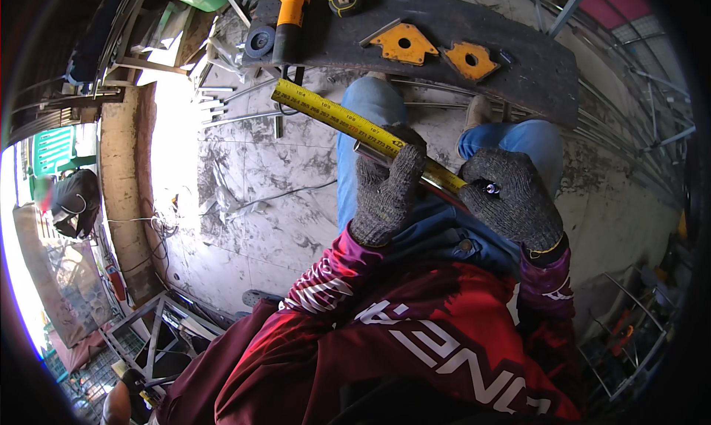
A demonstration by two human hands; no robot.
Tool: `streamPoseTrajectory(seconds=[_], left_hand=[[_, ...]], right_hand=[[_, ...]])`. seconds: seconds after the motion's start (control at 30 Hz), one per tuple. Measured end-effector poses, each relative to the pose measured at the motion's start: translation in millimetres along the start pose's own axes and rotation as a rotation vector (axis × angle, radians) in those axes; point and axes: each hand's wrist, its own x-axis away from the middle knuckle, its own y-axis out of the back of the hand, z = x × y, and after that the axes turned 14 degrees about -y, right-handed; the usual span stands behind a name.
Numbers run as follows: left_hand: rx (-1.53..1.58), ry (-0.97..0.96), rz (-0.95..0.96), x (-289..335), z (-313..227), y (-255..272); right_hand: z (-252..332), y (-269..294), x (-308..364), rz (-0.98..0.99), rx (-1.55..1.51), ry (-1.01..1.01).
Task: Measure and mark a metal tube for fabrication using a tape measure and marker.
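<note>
A yellow tape measure blade (318, 110) with black markings runs slantwise across my lap, its free end pointing up and left. Beneath it lies a thin shiny metal tube (370, 152), roughly in line with it. My left hand (389, 192), in a dark grey knit glove, is closed around the tube with the blade along its fingers. Gloved the same way, my right hand (515, 199) grips the blade's lower right stretch. A shiny round metal end shows between its fingers, seemingly the tube's. The right palm hides how the two meet.
A dark bench (474, 32) ahead holds an orange-and-black angle grinder (289, 25), a grinding disc (260, 42), a tape measure case (344, 1) and two orange welding magnets (404, 44). Metal bars (241, 118) lie on the floor. Another person (76, 203) is at far left.
</note>
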Motion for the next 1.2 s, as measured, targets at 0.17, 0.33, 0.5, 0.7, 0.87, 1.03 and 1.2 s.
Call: streamPoseTrajectory(seconds=[0.17,0.33,0.5,0.7,0.87,1.03,1.2], left_hand=[[0.042,0.009,-0.023,2.2,-0.8,0.8],[0.046,0.031,-0.042,1.9,2.4,0.3],[0.047,0.019,-0.028,-0.5,3.7,-0.3],[0.013,-0.022,-0.004,-1.2,4.8,1.3],[-0.009,0.013,0.009,0.5,-0.6,1.5],[0.024,0.014,0.028,-2.1,0.5,0.8],[0.012,-0.003,0.011,-3.8,4.9,-0.2]], right_hand=[[3.4,-0.6,1.3,-0.006,0.002,0.001],[2.3,0.1,-0.8,0.004,-0.004,-0.005],[-1.9,-0.2,-2.9,0.000,0.016,0.011],[3.3,1.8,-2.4,0.027,0.009,-0.012],[4.6,1.2,0.3,0.019,0.003,-0.009],[3.4,2.5,-0.7,0.028,0.004,-0.028],[0.1,2.1,-2.5,0.019,0.003,-0.035]])
